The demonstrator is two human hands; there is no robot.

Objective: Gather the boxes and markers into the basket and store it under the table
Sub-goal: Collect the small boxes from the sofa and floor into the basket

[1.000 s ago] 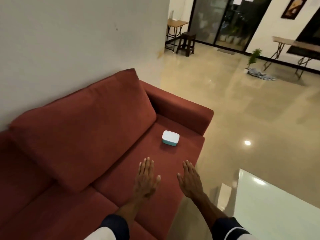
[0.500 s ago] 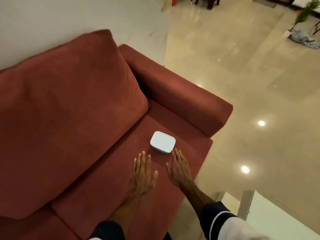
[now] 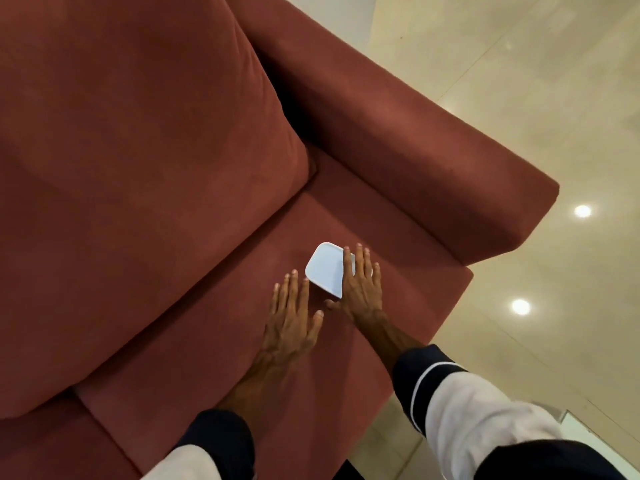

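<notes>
- One box (image 3: pixel 325 270) in sight, white-lidded, sitting on the red sofa (image 3: pixel 194 258) seat cushion near the armrest — not lifted yet.
- Right hand (image 3: pixel 360 285) lies flat over the box's right side, fingers (image 3: pixel 347 268) straight and close together, thumb out toward the near edge; no closed grip that I can see.
- Left hand (image 3: pixel 292 318) hovers just beside the box's near-left edge, fingers apart, holding nothing.
- Basket and markers are nowhere in view (so nothing looks gathered).
- My read — very early: pick-up, loading and stowing under the counter all remain.
</notes>
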